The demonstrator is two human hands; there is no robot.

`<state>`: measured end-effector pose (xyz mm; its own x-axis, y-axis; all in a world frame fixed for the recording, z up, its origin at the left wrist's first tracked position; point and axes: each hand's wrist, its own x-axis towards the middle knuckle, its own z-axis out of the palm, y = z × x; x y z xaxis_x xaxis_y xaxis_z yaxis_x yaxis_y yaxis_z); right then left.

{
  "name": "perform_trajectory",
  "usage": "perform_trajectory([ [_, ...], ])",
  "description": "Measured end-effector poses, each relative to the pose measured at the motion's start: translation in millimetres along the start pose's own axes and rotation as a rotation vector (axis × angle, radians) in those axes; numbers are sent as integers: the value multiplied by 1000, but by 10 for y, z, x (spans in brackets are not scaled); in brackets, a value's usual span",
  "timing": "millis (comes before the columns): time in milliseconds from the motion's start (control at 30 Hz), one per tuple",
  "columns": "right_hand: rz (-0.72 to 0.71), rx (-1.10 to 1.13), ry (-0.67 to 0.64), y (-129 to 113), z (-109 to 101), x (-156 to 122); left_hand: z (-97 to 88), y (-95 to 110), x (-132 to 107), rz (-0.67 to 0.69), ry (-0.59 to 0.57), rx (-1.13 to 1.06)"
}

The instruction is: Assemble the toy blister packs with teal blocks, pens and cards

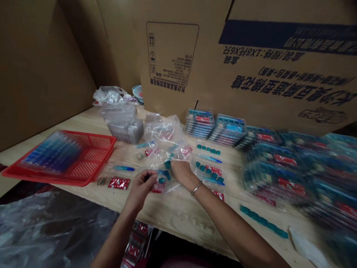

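My left hand [141, 190] pinches the near edge of a clear plastic bag [167, 149], and my right hand [181, 173], with a metal bracelet [196, 188] on its wrist, grips the bag's other side. Teal plastic pieces [164, 175] and a red packet [157, 188] show through the film low in the bag. Just left of my hands lies a red foil packet [119, 182]. To the right, a row of teal pieces [208, 149] and a blue-tipped stick [210, 159] lie on the wooden table [178, 219].
A red plastic basket [92, 156] holds blue-and-clear packs at the left. Stacked plastic trays [125, 130] stand behind it. Several stacks of packaged sets [276, 167] fill the right side. Large cardboard boxes [279, 67] form the back, and a plastic sheet [47, 227] lies below the table's near left.
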<state>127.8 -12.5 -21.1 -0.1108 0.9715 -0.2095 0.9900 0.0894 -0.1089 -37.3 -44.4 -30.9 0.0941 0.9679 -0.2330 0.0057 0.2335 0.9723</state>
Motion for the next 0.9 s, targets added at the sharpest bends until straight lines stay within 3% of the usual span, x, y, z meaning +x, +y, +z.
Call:
perform_trajectory([
  [100,-7,-10,-2,-7,12,23,35,29,6,158,-9,666],
  [167,-11,-13,1,-15,22,54,133,71,14,162,-47,1038],
  [233,-13,-13,12,-13,23,70,228,110,29,115,-113,1246],
  [300,-15,-9,38,6,4,47,265,128,49,106,-134,1298],
  [367,-18,-3,72,41,-33,-14,223,123,60,154,-67,1175],
  [467,-23,8,103,95,-83,-112,76,91,37,142,-5,618],
  [567,-39,34,92,112,-80,-122,-35,57,-34,-147,-177,-128],
  [667,-38,66,64,86,-16,-42,-46,10,-107,-416,-341,-593],
  [767,-28,90,54,58,60,48,-4,-58,-139,-450,-378,-720],
  [900,-20,108,69,89,64,74,29,-107,-137,-393,-337,-677],
])
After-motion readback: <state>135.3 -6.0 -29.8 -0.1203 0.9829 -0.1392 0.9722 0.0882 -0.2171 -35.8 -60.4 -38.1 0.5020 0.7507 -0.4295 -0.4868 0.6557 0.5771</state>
